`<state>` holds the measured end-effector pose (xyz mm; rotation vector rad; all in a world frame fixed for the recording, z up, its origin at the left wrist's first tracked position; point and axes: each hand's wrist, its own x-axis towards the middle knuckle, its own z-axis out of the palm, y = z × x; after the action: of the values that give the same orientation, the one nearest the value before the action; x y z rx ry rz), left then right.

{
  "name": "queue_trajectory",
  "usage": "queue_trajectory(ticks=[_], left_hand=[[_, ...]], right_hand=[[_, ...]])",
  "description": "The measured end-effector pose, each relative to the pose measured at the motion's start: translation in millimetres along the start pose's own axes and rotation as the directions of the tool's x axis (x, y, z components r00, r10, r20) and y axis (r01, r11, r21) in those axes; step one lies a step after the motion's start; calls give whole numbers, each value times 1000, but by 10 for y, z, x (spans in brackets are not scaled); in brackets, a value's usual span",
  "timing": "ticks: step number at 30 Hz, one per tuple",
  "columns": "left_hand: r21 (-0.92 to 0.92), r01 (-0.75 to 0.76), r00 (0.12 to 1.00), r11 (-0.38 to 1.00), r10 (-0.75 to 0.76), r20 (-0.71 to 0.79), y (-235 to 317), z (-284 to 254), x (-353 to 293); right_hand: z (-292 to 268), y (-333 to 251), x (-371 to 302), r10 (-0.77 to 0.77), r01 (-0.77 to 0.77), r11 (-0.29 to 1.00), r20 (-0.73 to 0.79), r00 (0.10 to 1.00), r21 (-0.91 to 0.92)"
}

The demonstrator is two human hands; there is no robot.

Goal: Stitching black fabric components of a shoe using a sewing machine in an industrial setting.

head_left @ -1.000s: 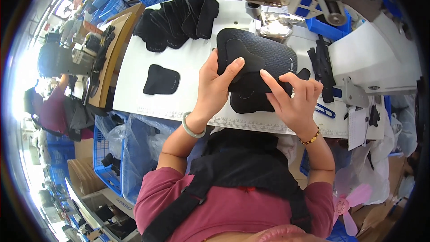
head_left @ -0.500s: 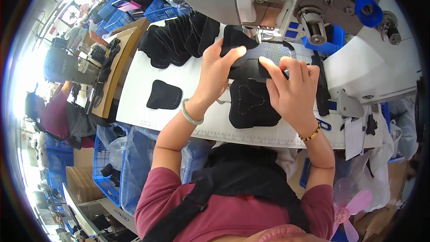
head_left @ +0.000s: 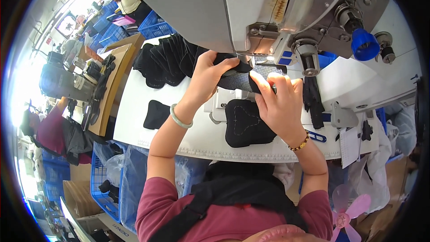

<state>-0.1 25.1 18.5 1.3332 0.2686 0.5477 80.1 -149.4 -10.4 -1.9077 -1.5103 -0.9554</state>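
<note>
Both hands hold a black fabric piece with a grey face (head_left: 235,81) under the head of a sewing machine (head_left: 262,31). My left hand (head_left: 207,77) is closed on its left side, thumb on top. My right hand (head_left: 280,103) pinches its right edge between thumb and curled fingers. The needle area is partly hidden by the fabric and machine. Just in front of the machine bed lies a black shaped pad (head_left: 246,123) with a light stitched outline. To its left rests a smaller black piece (head_left: 156,114), partly covered by my left forearm.
A fanned stack of black pieces (head_left: 161,62) lies at the table's far left. Blue thread snips (head_left: 317,136) lie right of my right wrist. Below the table's left edge stands a blue basket (head_left: 104,195) with plastic bags. Another person (head_left: 130,0) is at the far left.
The view has tilted, so the table sits lower in the picture. My hands have shifted slightly left and farther in over the table with the fabric, and more of its grey face shows.
</note>
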Motion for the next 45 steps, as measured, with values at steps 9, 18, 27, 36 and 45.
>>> queue_trajectory(ticks=[9,18,27,36,45], left_hand=[[-130,477,863,869,-435,259,126,-172,246],[-101,410,901,907,-384,202,68,-81,77],[-228,314,950,922,-306,69,-101,5,-102],[-282,-73,984,957,22,-177,-314,405,-342],[-95,-398,833,912,316,-455,-449,821,-437]], right_hand=[[-21,20,48,-17,17,1000,31,999,3],[81,256,-66,-134,150,986,-190,973,78],[88,349,-59,-79,97,991,-195,978,89],[301,531,-164,185,-126,954,-204,961,271],[86,387,-111,491,-489,489,236,839,722]])
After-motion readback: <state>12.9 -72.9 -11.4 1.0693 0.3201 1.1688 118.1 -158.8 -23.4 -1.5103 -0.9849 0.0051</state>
